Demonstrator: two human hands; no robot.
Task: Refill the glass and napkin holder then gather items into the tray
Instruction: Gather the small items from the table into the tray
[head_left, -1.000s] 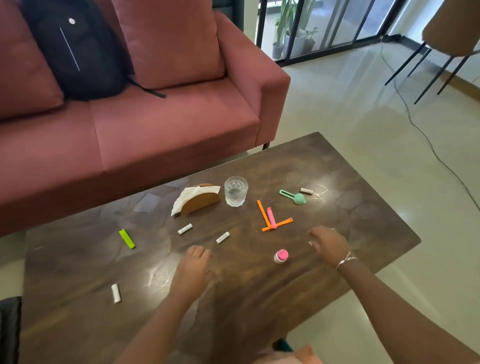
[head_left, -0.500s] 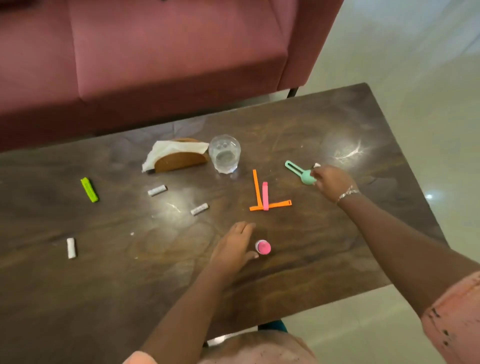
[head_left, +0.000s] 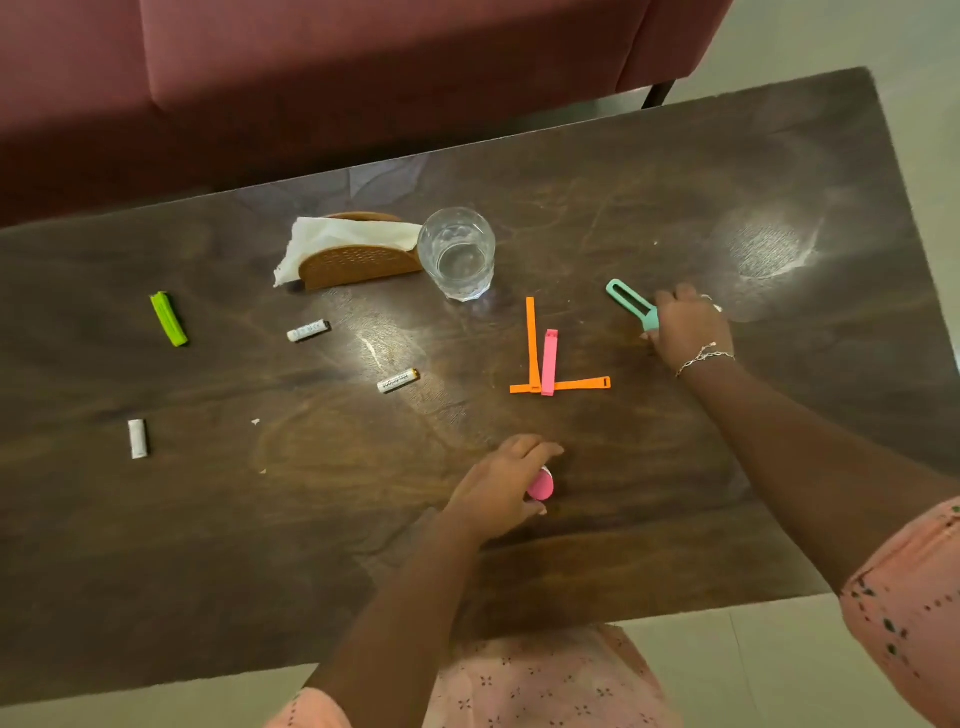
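Wooden table (head_left: 675, 171) has small things spread about, so the left hand (head_left: 498, 488) curls its fingers on a pink cap (head_left: 542, 486) and the right hand (head_left: 691, 325) pinches a green clip (head_left: 626, 301) to gather them; no tray shows.

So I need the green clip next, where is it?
Head view, table's left side: the green clip lies alone, left of the napkin holder and the nearest battery.

right hand (head_left: 688, 327) on teal clip (head_left: 631, 303), left hand (head_left: 498, 488) on pink-capped bottle (head_left: 541, 484)

A home living room: red sofa (head_left: 363, 78) behind wooden coffee table (head_left: 623, 208).
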